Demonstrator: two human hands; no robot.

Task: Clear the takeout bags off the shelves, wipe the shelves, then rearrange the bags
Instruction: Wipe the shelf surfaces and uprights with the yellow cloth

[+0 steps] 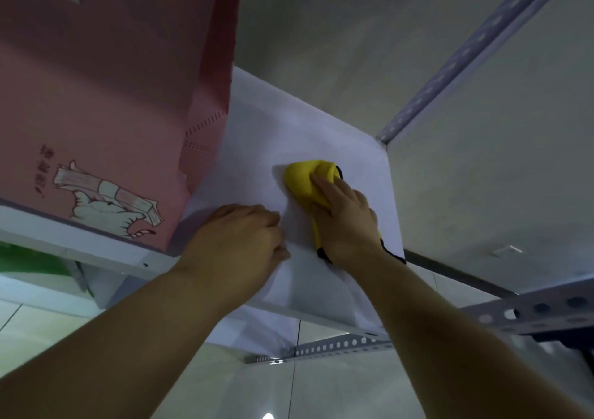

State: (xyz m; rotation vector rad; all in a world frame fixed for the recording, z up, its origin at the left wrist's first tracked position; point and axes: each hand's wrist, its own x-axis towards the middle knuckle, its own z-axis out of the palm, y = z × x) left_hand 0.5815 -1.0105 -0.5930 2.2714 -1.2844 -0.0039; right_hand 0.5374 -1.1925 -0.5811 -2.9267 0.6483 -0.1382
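A white shelf (289,135) runs across the middle of the head view. On it my right hand (345,216) presses a bunched yellow cloth (303,180) with a black edge, fingers curled over it. My left hand (239,241) rests knuckles-up on the shelf just left of the cloth, fingers bent under; nothing shows in it. A tall pink paper takeout bag (106,103) with a cartoon print stands on the left part of the shelf, touching neither hand.
A perforated metal upright (456,65) rises at the shelf's back right corner. More perforated rails (530,312) sit at lower right. A grey wall lies behind. Something green (29,258) shows under the shelf at far left. Tiled floor lies below.
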